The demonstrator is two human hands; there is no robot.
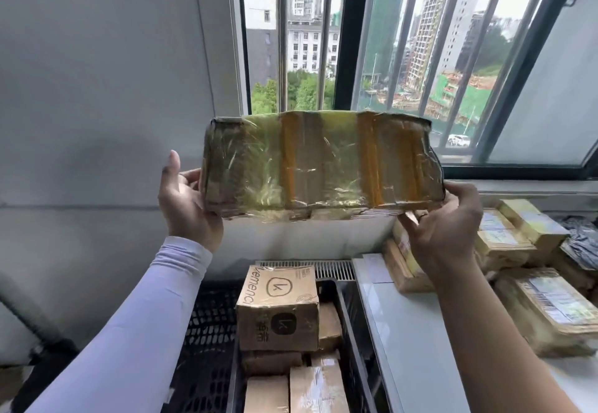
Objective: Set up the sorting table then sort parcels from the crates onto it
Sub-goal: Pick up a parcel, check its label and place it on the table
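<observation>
I hold a long flat parcel [323,166], wrapped in yellowish clear tape, up in front of the window. My left hand [186,200] grips its left end, thumb up beside it. At the lower right corner, my right hand [446,228] pinches the parcel. Below it stands a black plastic crate [348,322] with several cardboard parcels, the top one a brown box [278,309] printed with a round "k" logo. To the right is the white sorting table [417,331], with several taped parcels [543,309] lying on its far and right part.
A second black crate [210,325] sits left of the first, under my left sleeve. A white radiator grille [333,268] runs behind the crates. A barred window [388,40] and grey wall fill the background. A dark crumpled bag [582,237] lies at the table's far right.
</observation>
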